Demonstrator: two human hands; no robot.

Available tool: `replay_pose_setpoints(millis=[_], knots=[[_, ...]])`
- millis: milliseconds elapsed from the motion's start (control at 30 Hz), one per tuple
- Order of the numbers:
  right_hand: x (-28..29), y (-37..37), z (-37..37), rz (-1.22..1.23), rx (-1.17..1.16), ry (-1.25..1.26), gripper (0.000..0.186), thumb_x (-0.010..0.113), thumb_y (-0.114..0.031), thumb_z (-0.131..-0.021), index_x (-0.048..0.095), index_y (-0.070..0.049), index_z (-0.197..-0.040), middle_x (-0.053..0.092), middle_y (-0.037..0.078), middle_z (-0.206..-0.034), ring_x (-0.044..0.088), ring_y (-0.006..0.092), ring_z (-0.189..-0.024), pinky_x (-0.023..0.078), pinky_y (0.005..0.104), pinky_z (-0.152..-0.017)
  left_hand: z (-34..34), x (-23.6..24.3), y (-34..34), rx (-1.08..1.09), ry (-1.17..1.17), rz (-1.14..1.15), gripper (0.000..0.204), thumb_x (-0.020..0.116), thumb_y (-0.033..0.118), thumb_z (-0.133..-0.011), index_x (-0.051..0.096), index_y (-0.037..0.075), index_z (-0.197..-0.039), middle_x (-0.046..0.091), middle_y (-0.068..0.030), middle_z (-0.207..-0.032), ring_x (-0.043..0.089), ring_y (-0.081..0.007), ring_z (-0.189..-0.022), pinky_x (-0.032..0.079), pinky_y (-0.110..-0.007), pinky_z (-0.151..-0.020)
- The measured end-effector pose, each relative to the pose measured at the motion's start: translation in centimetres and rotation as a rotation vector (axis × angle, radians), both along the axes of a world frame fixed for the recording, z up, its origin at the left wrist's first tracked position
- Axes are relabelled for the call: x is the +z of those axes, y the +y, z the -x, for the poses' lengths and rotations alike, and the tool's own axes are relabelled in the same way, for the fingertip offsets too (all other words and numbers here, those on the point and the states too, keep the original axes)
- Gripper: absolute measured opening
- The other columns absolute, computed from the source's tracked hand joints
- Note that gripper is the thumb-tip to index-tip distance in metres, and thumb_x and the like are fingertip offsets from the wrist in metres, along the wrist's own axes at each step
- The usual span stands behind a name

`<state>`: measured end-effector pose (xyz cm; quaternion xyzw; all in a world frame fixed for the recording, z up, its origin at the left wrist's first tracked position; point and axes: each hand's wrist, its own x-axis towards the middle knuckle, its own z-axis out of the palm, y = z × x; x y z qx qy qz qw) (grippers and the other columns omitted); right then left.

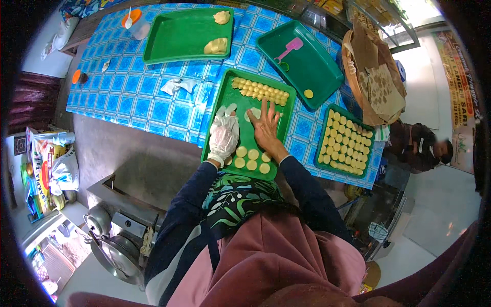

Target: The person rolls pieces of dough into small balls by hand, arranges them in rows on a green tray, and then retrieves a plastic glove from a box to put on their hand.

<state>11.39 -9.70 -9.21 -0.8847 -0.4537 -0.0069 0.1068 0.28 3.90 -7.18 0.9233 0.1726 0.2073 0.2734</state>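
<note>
A green tray (249,138) lies in front of me, with rows of small yellow dough balls (261,92) at its far end. Flattened pale dough rounds (251,158) sit at its near end. My right hand (267,129) is bare and spread over the tray's middle, touching a pale flat piece of dough (252,114) that its fingers partly cover. My left hand (224,135), in a clear plastic glove, rests at the tray's left side with fingers stretched forward and holds nothing I can see. Its forearm hides some rounds.
On the blue checked tablecloth (135,84) stand a far green tray (179,38) with dough lumps, a darker green tray (307,66) with a pink scraper (290,47), and a tray of dough rounds (346,140). A woven basket (350,77) borders the right; a crumpled plastic bag (176,86) lies left.
</note>
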Motion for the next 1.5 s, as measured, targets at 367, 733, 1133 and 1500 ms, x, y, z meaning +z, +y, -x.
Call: replay_pose_setpoints(millis=[367, 733, 1133, 1500], knots=[[1.6, -3.5, 1.4, 0.022, -0.008, 0.046, 0.061, 0.056, 0.007, -0.075, 0.06, -0.017, -0.13, 0.014, 0.033, -0.154, 0.022, 0.0561, -0.136, 0.025, 0.0656, -0.101, -1.3, 2.3, -2.9, -0.169, 0.272, -0.363, 0.046, 0.05, 0.028, -0.097, 0.047, 0.01, -0.139, 0.041, -0.0106, -0.149, 0.032, -0.0484, -0.137, 0.042, -0.056, -0.102], [2.9, -9.1, -16.8, -0.333, -0.316, -0.101, 0.039, 0.059, -0.003, -0.074, 0.068, -0.011, -0.111, 0.059, 0.019, -0.115, 0.055, 0.0392, -0.101, 0.045, 0.0497, -0.086, -1.2, -1.3, -2.8, -0.092, 0.27, -0.415, 0.035, 0.051, 0.027, -0.095, 0.055, 0.009, -0.126, 0.055, -0.0109, -0.129, 0.048, -0.0377, -0.118, 0.048, -0.05, -0.086], [0.9, -10.7, -25.0, -0.191, -0.071, 0.015, 0.024, 0.066, -0.005, -0.076, 0.069, -0.008, -0.099, 0.062, 0.019, -0.095, 0.061, 0.0395, -0.092, 0.051, 0.0483, -0.076, -2.7, -2.7, -5.2, 0.234, 0.218, -0.057, 0.018, 0.062, 0.024, -0.088, 0.067, 0.008, -0.081, 0.064, -0.0146, -0.083, 0.061, -0.036, -0.075, 0.047, -0.046, -0.065], [0.2, -12.2, -27.7, -0.187, 0.09, 0.071, 0.021, 0.063, 0.0, -0.076, 0.071, -0.007, -0.095, 0.062, 0.018, -0.094, 0.061, 0.0376, -0.094, 0.048, 0.0517, -0.078, -5.3, -2.2, -4.9, 0.329, 0.447, 0.114, 0.024, 0.062, 0.025, -0.084, 0.065, 0.002, -0.075, 0.064, -0.0183, -0.079, 0.063, -0.035, -0.081, 0.047, -0.045, -0.072]])
